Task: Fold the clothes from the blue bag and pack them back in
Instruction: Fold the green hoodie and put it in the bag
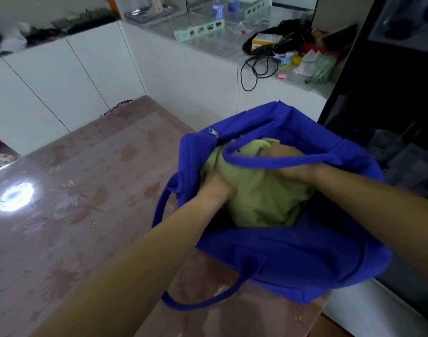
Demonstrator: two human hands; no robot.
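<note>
A blue fabric bag lies open on the right part of the table, one handle arching over its mouth. Inside it sits a bundle of light green clothing. Both my hands are inside the bag. My left hand grips the left side of the green bundle with curled fingers. My right hand reaches under the handle and grips the bundle's far top. The fingertips of both hands are partly buried in the cloth.
The bag rests on a glossy brown flowered table whose right edge runs just below the bag. White cabinets stand behind, their counter cluttered with bottles, a black cable and bags. A dark shelf unit stands at the right.
</note>
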